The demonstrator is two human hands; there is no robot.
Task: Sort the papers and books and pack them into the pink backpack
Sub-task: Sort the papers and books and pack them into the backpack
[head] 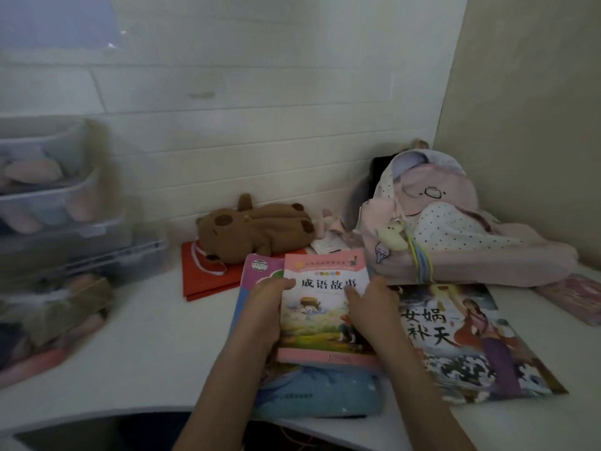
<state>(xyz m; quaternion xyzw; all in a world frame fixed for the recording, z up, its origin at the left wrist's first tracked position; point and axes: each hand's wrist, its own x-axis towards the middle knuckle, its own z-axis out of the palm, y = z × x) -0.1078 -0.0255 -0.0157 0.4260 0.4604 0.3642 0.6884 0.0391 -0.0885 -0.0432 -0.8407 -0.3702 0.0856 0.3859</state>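
Observation:
A pink-bordered storybook (320, 315) lies on top of a larger blue and purple book (312, 392) near the desk's front edge. My left hand (265, 310) grips the storybook's left edge, thumb on the cover. My right hand (367, 307) rests on its right side with fingers laid over the cover. To the right lies a big picture book (471, 349) with a painted figure. The pink backpack (448, 222) lies slumped in the back right corner, a small plush charm hanging on its front.
A brown plush bag (257, 227) sits on red folded paper (208, 275) by the wall. Stacked clear storage bins (55, 196) fill the left side. A pink patterned item (572, 297) lies at the far right on the white desk (146, 346). Small papers (328, 244) lie behind the books.

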